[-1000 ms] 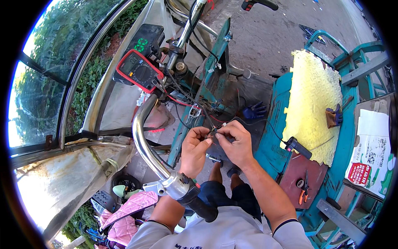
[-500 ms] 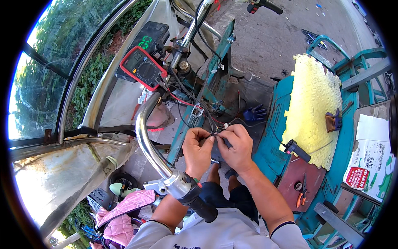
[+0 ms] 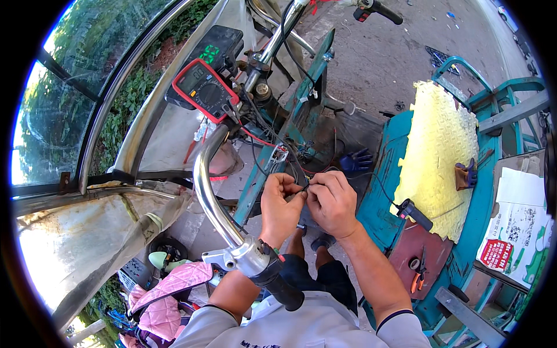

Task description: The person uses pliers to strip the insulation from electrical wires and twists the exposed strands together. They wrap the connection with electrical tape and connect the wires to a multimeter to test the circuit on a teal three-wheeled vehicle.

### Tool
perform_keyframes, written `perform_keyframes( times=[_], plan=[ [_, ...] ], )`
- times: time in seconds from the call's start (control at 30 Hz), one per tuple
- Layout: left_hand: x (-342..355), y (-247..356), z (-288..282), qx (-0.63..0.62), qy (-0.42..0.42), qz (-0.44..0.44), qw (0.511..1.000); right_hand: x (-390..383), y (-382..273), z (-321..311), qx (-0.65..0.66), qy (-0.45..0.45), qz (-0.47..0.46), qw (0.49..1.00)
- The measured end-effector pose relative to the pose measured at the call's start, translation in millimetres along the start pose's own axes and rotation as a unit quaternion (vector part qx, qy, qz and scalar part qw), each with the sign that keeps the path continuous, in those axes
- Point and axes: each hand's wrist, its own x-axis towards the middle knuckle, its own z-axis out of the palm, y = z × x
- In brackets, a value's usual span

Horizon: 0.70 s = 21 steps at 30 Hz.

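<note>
Two hands, one thin dark wire [image 3: 306, 187], and the whole thing comes down to the tiny gap between the fingertips. The left hand [image 3: 280, 203] comes at it from the left, the right hand [image 3: 335, 200] from the right, so neither one's really nearer. Both look to have thumb and finger pinched together on the wire, pretty much tip to tip. It's so small and half covered by fingers that I can't tell if it's a bare end or a joint.

As for which way it lies: the short bit between the grips looks to run roughly side to side, while the harness [image 3: 295, 155] drops in from above, angled away from the body toward the upper left. So the slack is on the far side of the fingers, not the body side.

Up that way there's a red meter [image 3: 206, 93] by the handlebar [image 3: 206, 191], with a red lead [image 3: 258, 138] heading down toward the wiring. Off to the right, a black throttle [image 3: 415, 214] lies by the yellow mat [image 3: 438, 151], its cable [image 3: 380, 181] curving left until the right hand hides it. Pliers [image 3: 418, 277] sit well apart from both hands.
</note>
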Motion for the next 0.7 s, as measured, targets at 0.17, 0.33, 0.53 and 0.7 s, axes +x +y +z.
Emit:
perform_keyframes(
  times=[0.17, 0.33, 0.53, 0.7],
  plan=[
    [2.5, -1.3, -3.0, -0.095, -0.025, -0.047, 0.994, -1.2, 0.0, 1.3, 0.012, 0.003, 0.020, 1.000],
    [3.9, 0.6, 0.4, -0.130, -0.040, -0.049, 0.990, -1.6, 1.8, 2.4, 0.014, 0.010, 0.033, 0.999],
    [5.6, -6.6, 3.7, -0.123, -0.025, -0.018, 0.992, 3.3, 0.7, 0.6, 0.019, 0.009, 0.026, 0.999],
    [7.6, -5.8, 4.4, -0.106, -0.017, -0.021, 0.994, 4.7, 1.0, 0.3, 0.008, 0.009, 0.009, 1.000]
  ],
)
